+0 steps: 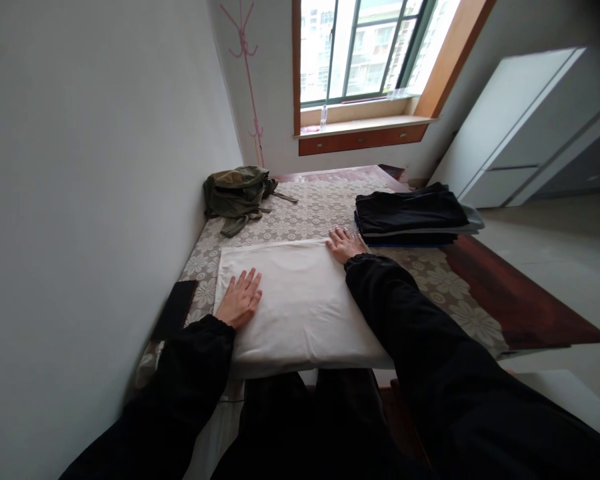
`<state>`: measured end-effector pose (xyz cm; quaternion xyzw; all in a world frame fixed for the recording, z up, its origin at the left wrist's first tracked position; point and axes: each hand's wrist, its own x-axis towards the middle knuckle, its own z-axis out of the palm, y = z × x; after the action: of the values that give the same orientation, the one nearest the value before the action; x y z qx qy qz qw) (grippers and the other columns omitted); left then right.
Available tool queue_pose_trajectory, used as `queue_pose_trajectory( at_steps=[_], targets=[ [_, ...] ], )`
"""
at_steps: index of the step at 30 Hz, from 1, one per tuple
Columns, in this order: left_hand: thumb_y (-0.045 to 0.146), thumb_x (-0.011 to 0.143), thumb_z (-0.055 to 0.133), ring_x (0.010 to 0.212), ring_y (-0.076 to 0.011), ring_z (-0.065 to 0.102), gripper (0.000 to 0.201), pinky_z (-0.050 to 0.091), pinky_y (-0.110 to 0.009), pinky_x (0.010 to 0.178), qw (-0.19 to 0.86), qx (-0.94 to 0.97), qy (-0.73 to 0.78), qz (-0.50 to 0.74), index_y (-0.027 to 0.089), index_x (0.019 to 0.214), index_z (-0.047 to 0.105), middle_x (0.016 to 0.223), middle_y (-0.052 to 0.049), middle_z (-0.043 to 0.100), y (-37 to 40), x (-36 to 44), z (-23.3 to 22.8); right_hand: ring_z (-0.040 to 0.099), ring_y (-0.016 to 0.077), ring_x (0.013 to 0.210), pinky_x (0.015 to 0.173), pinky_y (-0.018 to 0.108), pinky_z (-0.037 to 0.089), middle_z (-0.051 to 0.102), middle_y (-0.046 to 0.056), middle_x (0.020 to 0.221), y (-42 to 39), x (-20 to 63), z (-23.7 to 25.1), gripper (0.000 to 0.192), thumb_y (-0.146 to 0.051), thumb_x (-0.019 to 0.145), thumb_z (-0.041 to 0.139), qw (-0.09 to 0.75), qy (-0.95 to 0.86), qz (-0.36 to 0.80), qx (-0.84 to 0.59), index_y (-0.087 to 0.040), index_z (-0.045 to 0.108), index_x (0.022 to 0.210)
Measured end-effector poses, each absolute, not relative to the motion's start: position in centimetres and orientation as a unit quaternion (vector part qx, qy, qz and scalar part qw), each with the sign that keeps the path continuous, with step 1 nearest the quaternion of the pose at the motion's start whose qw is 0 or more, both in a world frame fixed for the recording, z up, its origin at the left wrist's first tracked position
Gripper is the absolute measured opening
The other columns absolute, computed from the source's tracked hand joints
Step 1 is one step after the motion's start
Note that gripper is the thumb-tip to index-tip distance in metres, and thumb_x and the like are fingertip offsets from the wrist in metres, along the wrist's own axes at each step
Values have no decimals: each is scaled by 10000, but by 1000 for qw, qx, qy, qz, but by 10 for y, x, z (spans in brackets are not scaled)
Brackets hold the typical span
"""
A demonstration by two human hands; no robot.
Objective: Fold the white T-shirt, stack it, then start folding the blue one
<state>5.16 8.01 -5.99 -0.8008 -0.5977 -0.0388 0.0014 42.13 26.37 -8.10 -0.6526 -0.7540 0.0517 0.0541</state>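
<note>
Lying flat, the white folded cloth (300,300) looks smooth under both hands.

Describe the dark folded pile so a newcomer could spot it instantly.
Start at the window and drop to the lace-patterned table below it. On the table's right side, just beyond the right hand, lies the stack of folded clothes. It alone is neat, flat and black, unlike the crumpled olive garment.

A dark red wooden table (510,293), set against a white wall, is covered by a beige floral lace cloth (310,213). On the cloth are laid a folded white garment (295,307), a crumpled olive-green garment (237,190), a stack of folded dark clothes (413,215) and a flat black rectangular object (175,309).
</note>
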Motion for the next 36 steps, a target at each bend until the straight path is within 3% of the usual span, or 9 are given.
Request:
queue_pose_trajectory(
  at_steps=[5,10,14,17,20,26,31,34,36],
  targets=[
    [423,1067,292,1607,-280,218,626,150,-528,1312,-11,-810,-584,-43,207,1653,303,1717,-73,314,69,58,-59,173,323,1603,1278,589,150,247,94,1741,259,422,-73,689,-551,1053,249,68,-769,58,-633,-229,275,1661],
    [433,1074,266,1603,-288,233,627,183,-527,1308,-13,-804,-594,-35,175,1641,333,1711,-90,326,67,54,-53,173,259,1611,1290,527,165,287,62,1729,239,425,-49,663,-478,1050,364,86,-818,67,-564,-260,258,1668],
    [427,1078,248,1600,-290,241,617,233,-537,1294,3,-805,-591,-48,199,1646,328,1700,-83,348,42,50,-60,215,296,1599,1278,610,147,311,48,1717,176,437,-46,602,-503,1068,355,87,-862,82,-492,-339,322,1647],
    [420,1076,264,1601,-275,241,612,246,-523,1296,21,-813,-579,-59,239,1660,295,1702,-54,345,16,43,-65,226,302,1594,1283,573,205,293,26,1720,108,455,-60,651,-618,1043,406,62,-905,99,-410,-361,346,1638],
    [408,1073,275,1598,-273,250,615,276,-519,1288,36,-810,-581,-70,243,1665,275,1703,-53,341,1,30,-66,242,300,1587,1273,555,273,297,33,1715,54,484,-78,736,-634,1023,452,58,-911,87,-399,-351,245,1671],
    [410,1075,278,1588,-281,278,629,295,-509,1279,37,-817,-571,-73,220,1673,244,1698,-100,351,-9,28,-60,338,297,1550,1278,590,266,309,27,1707,18,534,-99,727,-482,1059,389,131,-839,-35,-527,-390,31,1685],
    [684,967,470,1608,-346,198,896,187,-585,1301,-1,-883,-464,-65,237,1686,178,1724,-106,283,-20,100,-58,250,365,1580,1294,667,87,303,104,1708,4,473,-78,810,-565,1018,491,131,-870,-28,-475,-292,144,1697],
    [732,865,595,1610,-393,154,1065,162,-623,1290,-20,-901,-427,-70,208,1686,166,1739,-136,227,-19,138,-58,250,363,1582,1291,615,186,277,123,1717,1,414,-71,1039,-686,889,648,121,-916,43,-381,-237,169,1694],
    [643,855,642,1612,-387,147,1081,161,-603,1292,-30,-904,-421,-65,175,1687,134,1742,-154,201,-16,146,-58,241,388,1581,1277,629,202,264,172,1713,2,388,-73,1152,-654,822,730,123,-921,65,-363,-172,150,1693]
  ],
)
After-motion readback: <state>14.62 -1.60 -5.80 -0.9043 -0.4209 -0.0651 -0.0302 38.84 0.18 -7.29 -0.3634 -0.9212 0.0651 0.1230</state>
